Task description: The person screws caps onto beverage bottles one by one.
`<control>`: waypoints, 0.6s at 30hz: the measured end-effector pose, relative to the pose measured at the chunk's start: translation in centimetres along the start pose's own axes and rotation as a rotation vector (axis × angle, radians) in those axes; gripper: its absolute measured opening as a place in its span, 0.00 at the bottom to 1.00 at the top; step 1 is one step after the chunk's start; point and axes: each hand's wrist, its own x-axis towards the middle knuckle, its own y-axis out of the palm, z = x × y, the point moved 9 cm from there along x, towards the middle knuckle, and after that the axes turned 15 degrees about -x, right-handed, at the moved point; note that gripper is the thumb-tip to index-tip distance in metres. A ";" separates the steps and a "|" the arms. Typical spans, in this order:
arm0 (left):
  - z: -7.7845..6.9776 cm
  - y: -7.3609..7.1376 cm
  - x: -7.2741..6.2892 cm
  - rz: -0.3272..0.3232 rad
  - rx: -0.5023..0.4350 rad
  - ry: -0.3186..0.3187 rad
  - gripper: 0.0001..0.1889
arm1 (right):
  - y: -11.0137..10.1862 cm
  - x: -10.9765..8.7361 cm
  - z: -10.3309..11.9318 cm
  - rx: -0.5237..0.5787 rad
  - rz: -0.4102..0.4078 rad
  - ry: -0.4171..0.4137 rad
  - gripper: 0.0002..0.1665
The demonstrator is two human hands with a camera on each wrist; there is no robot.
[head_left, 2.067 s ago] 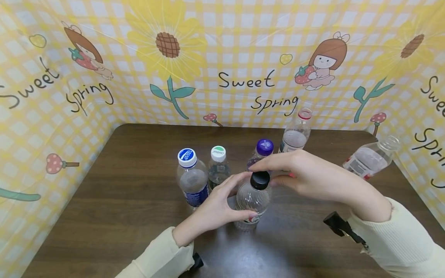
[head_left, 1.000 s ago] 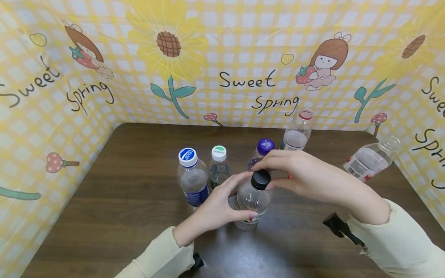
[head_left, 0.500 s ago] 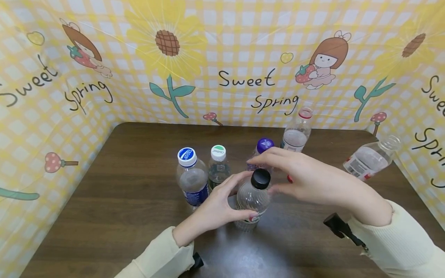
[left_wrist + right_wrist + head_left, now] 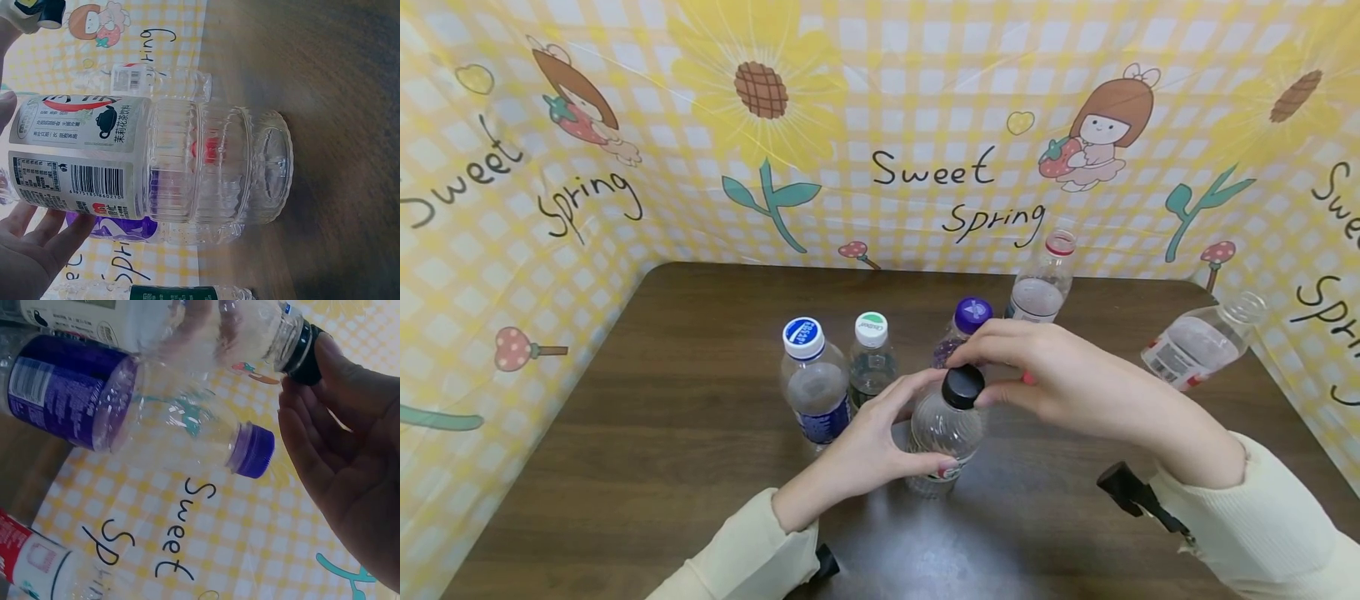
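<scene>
A clear ribbed plastic bottle (image 4: 942, 427) with a pale printed label (image 4: 75, 147) stands upright on the table. My left hand (image 4: 867, 450) grips its body, thumb on the near side and fingers partly hidden behind it. The black cap (image 4: 962, 388) sits on the bottle's neck, and my right hand (image 4: 1063, 379) pinches it between thumb and fingers. In the right wrist view the thumb presses one side of the cap (image 4: 306, 355). Just behind stands a bottle with a purple cap (image 4: 972, 315), partly covered by my right hand.
To the left stand a bottle with a blue-and-white cap (image 4: 805, 339) and a smaller one with a white-green cap (image 4: 871, 330). An uncapped bottle (image 4: 1040, 287) is at the back, another (image 4: 1202, 343) at the right. A small red thing (image 4: 1028, 377) shows beneath my right hand.
My right hand's fingers spread away from the black cap half a second ago and have come back onto it. My left hand keeps its grip on the bottle, which stays in place.
</scene>
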 end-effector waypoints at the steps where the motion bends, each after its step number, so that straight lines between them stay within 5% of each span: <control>1: 0.0 0.0 0.0 0.001 -0.001 0.002 0.42 | 0.0 0.0 0.0 0.007 -0.006 0.010 0.19; 7: 0.0 0.0 0.0 0.006 0.000 0.006 0.43 | 0.2 -0.3 -0.1 0.013 -0.020 0.043 0.20; 12: 0.1 -0.1 0.0 0.012 0.005 -0.008 0.43 | 0.4 -0.2 0.1 0.031 0.006 -0.001 0.25; 18: 0.2 -0.1 -0.1 0.000 0.014 -0.024 0.43 | 0.5 -0.1 0.4 0.034 0.018 -0.033 0.21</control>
